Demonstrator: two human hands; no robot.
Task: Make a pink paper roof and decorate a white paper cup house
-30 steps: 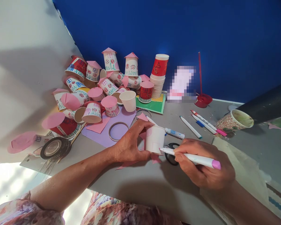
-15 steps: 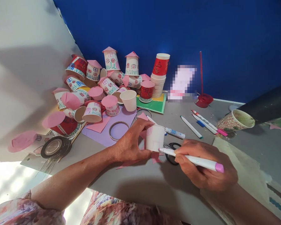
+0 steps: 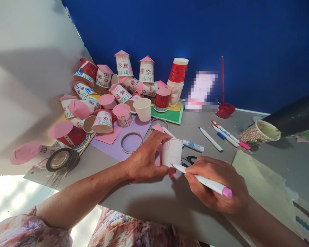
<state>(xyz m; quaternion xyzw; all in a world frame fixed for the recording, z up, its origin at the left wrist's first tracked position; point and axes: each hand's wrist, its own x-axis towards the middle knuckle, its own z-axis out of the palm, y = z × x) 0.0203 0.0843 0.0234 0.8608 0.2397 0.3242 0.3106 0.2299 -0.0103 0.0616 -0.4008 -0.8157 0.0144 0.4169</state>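
Note:
A white paper cup (image 3: pixel 173 151) with faint pink marks on its side is gripped by my left hand (image 3: pixel 146 156), thumb at the lower edge and fingers at the upper rim. My right hand (image 3: pixel 218 185) holds a white marker (image 3: pixel 207 181) with a pink end. The marker's tip touches the cup's side near its lower edge, where a thin pink outline shows. Under and beside the cup lie pink paper scraps (image 3: pixel 173 173). Black-handled scissors (image 3: pixel 191 160) are partly hidden behind my right hand.
Several decorated cups with pink paper roofs (image 3: pixel 121 109) crowd the left back, beside a cup stack (image 3: pixel 175 92). Rolls of tape (image 3: pixel 122 141), purple paper (image 3: pixel 108 151), loose markers (image 3: pixel 211 139), a glue stick (image 3: pixel 193 145) and a patterned cup (image 3: pixel 259 132) surround the hands.
My right hand has moved left, drawing the marker's tip along the cup's lower side. More of the pink outline shows now. My left hand keeps its hold on the cup.

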